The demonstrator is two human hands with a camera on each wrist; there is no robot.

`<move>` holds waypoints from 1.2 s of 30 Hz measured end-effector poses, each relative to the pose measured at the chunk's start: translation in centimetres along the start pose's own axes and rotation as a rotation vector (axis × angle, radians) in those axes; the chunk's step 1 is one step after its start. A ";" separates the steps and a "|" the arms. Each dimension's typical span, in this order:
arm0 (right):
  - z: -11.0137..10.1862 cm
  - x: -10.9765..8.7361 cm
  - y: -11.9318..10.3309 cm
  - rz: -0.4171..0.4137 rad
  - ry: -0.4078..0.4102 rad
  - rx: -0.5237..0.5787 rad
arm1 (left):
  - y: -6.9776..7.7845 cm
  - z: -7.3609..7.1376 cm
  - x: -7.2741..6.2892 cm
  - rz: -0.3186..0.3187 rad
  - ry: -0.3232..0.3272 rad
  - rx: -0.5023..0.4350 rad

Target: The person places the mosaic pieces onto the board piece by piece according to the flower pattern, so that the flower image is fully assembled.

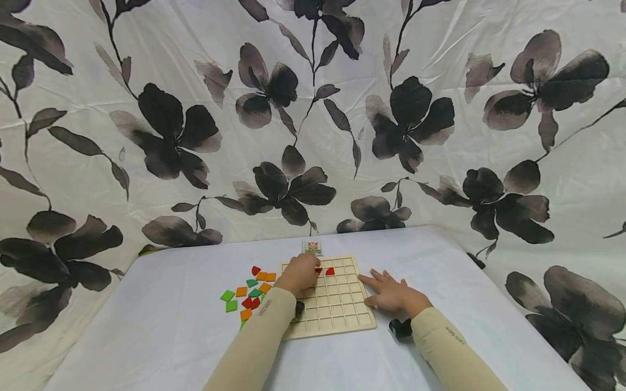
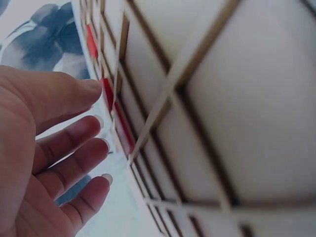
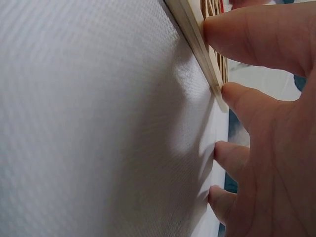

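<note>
A pale wooden grid board (image 1: 337, 309) lies on the table. My left hand (image 1: 300, 273) reaches over its far left part. In the left wrist view the thumb tip is right at a red piece (image 2: 106, 94) in the grid, and the index finger is mostly hidden behind the thumb; the other fingers extend loosely. Another red piece (image 2: 92, 42) and a red strip (image 2: 123, 128) show in nearby cells. My right hand (image 1: 391, 293) is spread at the board's right edge. Its thumb and index fingertip touch the board's rim (image 3: 195, 39), and two other fingertips rest on the cloth.
Loose orange, green and red pieces lie left of the board, among them an orange square (image 1: 241, 291) and a light green square (image 1: 231, 306). A small picture card (image 1: 312, 247) is behind the board. Floral fabric (image 1: 288, 190) hangs behind the white-covered table (image 1: 171, 304).
</note>
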State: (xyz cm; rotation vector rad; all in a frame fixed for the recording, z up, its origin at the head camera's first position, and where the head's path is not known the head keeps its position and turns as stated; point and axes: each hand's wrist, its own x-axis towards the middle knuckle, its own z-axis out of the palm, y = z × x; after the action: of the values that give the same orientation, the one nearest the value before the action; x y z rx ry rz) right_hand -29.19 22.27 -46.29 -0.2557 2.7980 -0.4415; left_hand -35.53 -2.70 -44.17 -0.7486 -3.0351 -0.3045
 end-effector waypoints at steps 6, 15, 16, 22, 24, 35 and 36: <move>0.0 -0.1 0.0 -0.001 -0.005 0.007 | -1.5 -1.1 -1.2 -0.021 0.046 -0.026; 0.0 0.1 0.2 -0.014 0.011 0.000 | -4.8 -3.6 -3.3 -0.113 0.033 -0.023; 0.1 0.1 0.2 -0.014 0.012 0.000 | -5.3 -3.7 -3.5 -0.128 0.031 -0.031; 0.1 0.1 0.0 -0.016 0.008 -0.003 | -8.3 -3.7 -4.6 -0.243 0.003 -0.109; 0.0 0.1 0.0 -0.015 0.007 0.000 | -8.9 -3.6 -4.9 -0.284 -0.019 -0.147; -0.2 -0.2 -0.3 -0.004 0.000 0.013 | -10.6 -2.3 -5.7 -0.315 -0.073 -0.057; -0.1 -0.2 -0.3 -0.003 -0.002 0.011 | -10.8 -2.2 -5.7 -0.323 -0.083 -0.053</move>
State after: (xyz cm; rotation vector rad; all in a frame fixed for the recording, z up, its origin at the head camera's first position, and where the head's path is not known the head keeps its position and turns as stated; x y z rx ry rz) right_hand -29.03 22.09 -46.06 -0.2576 2.7929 -0.4570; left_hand -35.58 -15.08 -44.34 -0.2741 -3.2324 -0.3647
